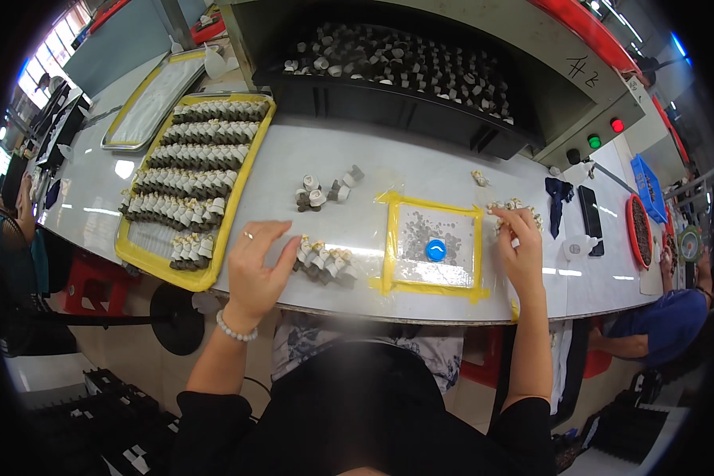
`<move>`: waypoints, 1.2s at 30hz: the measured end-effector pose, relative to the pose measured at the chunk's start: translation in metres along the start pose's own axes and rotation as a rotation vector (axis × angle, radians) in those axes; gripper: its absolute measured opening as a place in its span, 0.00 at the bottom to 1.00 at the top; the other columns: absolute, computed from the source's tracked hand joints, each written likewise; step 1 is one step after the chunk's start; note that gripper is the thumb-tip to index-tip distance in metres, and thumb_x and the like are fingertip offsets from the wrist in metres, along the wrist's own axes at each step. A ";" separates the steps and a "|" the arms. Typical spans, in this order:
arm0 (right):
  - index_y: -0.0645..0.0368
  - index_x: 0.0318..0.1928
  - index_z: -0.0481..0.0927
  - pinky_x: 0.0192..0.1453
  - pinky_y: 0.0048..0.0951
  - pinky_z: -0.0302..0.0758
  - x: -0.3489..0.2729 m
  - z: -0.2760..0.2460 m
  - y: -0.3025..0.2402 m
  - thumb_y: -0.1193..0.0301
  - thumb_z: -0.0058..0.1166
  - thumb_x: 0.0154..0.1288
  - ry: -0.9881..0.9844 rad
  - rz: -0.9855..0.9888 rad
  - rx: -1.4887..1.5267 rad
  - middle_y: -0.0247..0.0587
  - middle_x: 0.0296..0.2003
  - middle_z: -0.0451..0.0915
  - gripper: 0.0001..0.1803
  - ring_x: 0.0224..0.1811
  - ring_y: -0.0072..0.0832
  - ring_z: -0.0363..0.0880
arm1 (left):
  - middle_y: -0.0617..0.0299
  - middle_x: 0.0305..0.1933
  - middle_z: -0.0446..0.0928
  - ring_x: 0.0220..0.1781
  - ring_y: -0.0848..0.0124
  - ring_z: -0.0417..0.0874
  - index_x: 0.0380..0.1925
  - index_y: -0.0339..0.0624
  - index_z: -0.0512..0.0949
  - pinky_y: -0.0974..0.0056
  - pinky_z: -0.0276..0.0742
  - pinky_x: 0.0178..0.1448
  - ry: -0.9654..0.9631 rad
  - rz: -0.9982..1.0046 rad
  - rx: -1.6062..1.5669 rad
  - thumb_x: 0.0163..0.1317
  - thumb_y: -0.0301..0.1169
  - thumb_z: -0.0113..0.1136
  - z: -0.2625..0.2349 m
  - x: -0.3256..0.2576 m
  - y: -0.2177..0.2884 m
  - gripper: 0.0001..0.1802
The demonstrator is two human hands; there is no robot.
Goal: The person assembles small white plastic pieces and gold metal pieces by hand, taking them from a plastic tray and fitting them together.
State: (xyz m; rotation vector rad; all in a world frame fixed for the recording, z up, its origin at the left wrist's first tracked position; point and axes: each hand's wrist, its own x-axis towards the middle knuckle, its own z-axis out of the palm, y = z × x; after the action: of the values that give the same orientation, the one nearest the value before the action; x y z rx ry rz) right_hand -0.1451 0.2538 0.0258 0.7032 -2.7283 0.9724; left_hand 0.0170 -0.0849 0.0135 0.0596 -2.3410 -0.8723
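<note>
At the left of the frame, small grey-and-white pieces [174, 208] are set in close rows in a shallow yellow-rimmed tray [159, 271], presumably so that they are kept upright against one another; the nearest row is only part filled. At centre-left, the left hand [255, 260] is held with thumb and forefinger parted, beside a tight cluster of grey-and-white figures [325, 263], likely grouped there for easy reach; whether the cluster is touched by the thumb cannot be told. Above it, a few loose grey-and-white pieces [313, 194] are left lying. At upper centre, many more are held in a long black bin [404, 119]. Right of centre, a clear, grey-spotted square sheet is bordered by yellow tape [432, 287], by which it seems to be fixed flat; a round blue cap [435, 251] is rested on it. Farther right, the right hand [523, 247] is held over small white-and-gold pieces [534, 214], its fingers bent toward the thumb; whether one is pinched cannot be told.
</note>
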 end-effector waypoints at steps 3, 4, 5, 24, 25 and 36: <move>0.63 0.40 0.80 0.40 0.31 0.74 -0.014 0.008 -0.003 0.85 0.50 0.56 0.068 -0.132 0.140 0.42 0.34 0.75 0.12 0.33 0.34 0.76 | 0.50 0.37 0.78 0.40 0.54 0.79 0.39 0.34 0.78 0.59 0.75 0.44 -0.022 -0.067 0.024 0.51 0.23 0.65 0.011 0.030 0.002 0.14; 0.64 0.39 0.80 0.41 0.31 0.75 -0.021 0.011 -0.003 0.85 0.51 0.55 0.064 -0.141 0.140 0.43 0.35 0.75 0.11 0.34 0.35 0.77 | 0.51 0.36 0.77 0.39 0.55 0.79 0.40 0.34 0.78 0.59 0.75 0.44 -0.075 -0.022 0.104 0.52 0.23 0.64 0.015 0.037 0.002 0.14; 0.64 0.38 0.80 0.42 0.31 0.75 -0.026 0.014 -0.006 0.85 0.52 0.55 0.058 -0.156 0.146 0.44 0.36 0.76 0.10 0.36 0.37 0.78 | 0.52 0.34 0.77 0.37 0.56 0.79 0.41 0.35 0.77 0.59 0.75 0.43 -0.124 0.021 0.191 0.53 0.24 0.64 0.015 0.043 0.002 0.14; 0.63 0.40 0.81 0.41 0.35 0.75 -0.032 0.003 -0.010 0.82 0.57 0.52 -0.086 -0.246 -0.158 0.43 0.34 0.80 0.13 0.36 0.38 0.78 | 0.57 0.40 0.78 0.39 0.74 0.82 0.47 0.29 0.73 0.71 0.80 0.45 -0.259 -0.533 -1.087 0.60 0.16 0.59 0.034 0.009 0.042 0.15; 0.63 0.40 0.81 0.41 0.35 0.75 -0.032 0.003 -0.009 0.82 0.57 0.52 -0.086 -0.242 -0.166 0.43 0.34 0.80 0.13 0.36 0.38 0.78 | 0.57 0.41 0.78 0.39 0.73 0.82 0.47 0.29 0.73 0.71 0.81 0.46 -0.293 -0.631 -1.181 0.60 0.16 0.59 0.037 0.007 0.047 0.15; 0.63 0.43 0.81 0.44 0.36 0.73 -0.039 0.002 -0.016 0.77 0.61 0.51 -0.045 -0.355 -0.128 0.41 0.39 0.80 0.16 0.38 0.37 0.76 | 0.49 0.41 0.80 0.38 0.64 0.84 0.48 0.30 0.70 0.65 0.82 0.45 -0.331 -0.628 -1.422 0.58 0.15 0.59 0.071 -0.018 0.072 0.17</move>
State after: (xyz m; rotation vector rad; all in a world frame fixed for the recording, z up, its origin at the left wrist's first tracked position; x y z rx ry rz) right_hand -0.1036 0.2565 0.0211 1.1446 -2.5468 0.7022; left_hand 0.0025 0.0166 0.0060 0.0494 -1.4103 -2.7842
